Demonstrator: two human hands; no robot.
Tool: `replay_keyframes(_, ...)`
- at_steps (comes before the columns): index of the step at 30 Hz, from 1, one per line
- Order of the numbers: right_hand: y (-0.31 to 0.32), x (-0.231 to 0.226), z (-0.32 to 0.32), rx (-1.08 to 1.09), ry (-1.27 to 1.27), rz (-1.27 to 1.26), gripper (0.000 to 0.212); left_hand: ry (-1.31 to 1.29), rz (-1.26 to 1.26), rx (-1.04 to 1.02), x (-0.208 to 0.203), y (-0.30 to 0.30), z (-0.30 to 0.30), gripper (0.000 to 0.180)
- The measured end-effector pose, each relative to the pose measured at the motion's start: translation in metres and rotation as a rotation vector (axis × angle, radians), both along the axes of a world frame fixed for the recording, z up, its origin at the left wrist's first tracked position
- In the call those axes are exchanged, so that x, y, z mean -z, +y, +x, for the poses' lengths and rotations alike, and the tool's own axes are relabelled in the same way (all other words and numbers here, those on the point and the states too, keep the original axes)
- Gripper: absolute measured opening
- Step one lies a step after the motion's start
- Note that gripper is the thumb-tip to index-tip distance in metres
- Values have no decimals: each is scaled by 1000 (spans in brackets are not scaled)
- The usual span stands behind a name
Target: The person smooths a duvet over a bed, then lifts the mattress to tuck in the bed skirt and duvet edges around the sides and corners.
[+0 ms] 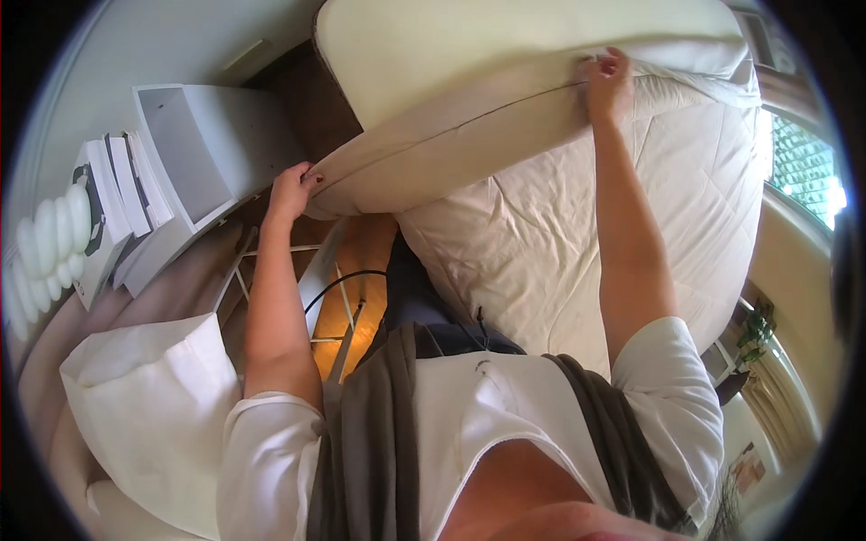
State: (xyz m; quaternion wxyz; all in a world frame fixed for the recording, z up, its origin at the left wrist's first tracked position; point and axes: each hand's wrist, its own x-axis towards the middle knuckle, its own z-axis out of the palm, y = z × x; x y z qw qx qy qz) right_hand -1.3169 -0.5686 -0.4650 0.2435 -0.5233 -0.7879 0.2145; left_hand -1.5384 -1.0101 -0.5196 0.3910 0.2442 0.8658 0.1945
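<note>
A length of beige bedding fabric (pixel 451 140) with a dark line along it is stretched between my two hands, over the bed. My left hand (pixel 293 191) is closed on its near left end, beside the white cabinet. Farther off and to the right, my right hand (pixel 610 83) is closed in a fist on the fabric's other part, its arm stretched out. A bare cream mattress (pixel 514 45) shows beyond the fabric. On my side lies a rumpled cream comforter (pixel 550 252), which spreads over the right part of the bed.
At left stands a white open cabinet (pixel 216 153) with books (pixel 122 194) and a white coiled ornament (pixel 50 248) beside it. Nearer are a white bag (pixel 149 388) and a thin metal frame (pixel 311 341) low on the floor. A window (pixel 806 171) and a plant (pixel 758 332) are at right.
</note>
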Motion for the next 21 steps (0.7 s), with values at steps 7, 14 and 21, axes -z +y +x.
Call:
replay_keyframes(7,-61,15,7,-302,132,192,52,529,-248,-90,-2,43,48,28)
replay_keyframes(14,-226,1,67,-1070,159,68,50,791,523,353,-26,98,147,42)
replay_keyframes(21,-363,-17,280,-537,279,-920,19,331,469,-464,16,49,190,45)
